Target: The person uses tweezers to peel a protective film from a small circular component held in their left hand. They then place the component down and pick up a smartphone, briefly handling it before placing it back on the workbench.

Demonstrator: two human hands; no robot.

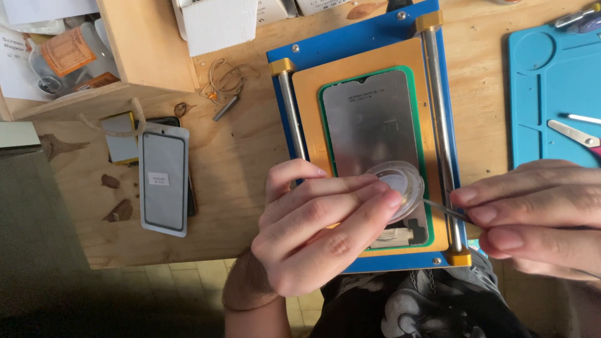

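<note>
Fingers of left hand pinch clear suction cup; right hand grips thin tool.

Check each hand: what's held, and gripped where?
Left hand: fingers on the rim of a clear suction cup sitting on the phone screen. Right hand: fingertips pinch the near end of a thin pick pointing toward the cup.

A jig plate is set on the desk, with a phone screen laid in it. A glass panel is placed to its left, a work mat to its right. A clear dish is held over the screen's near end.
</note>
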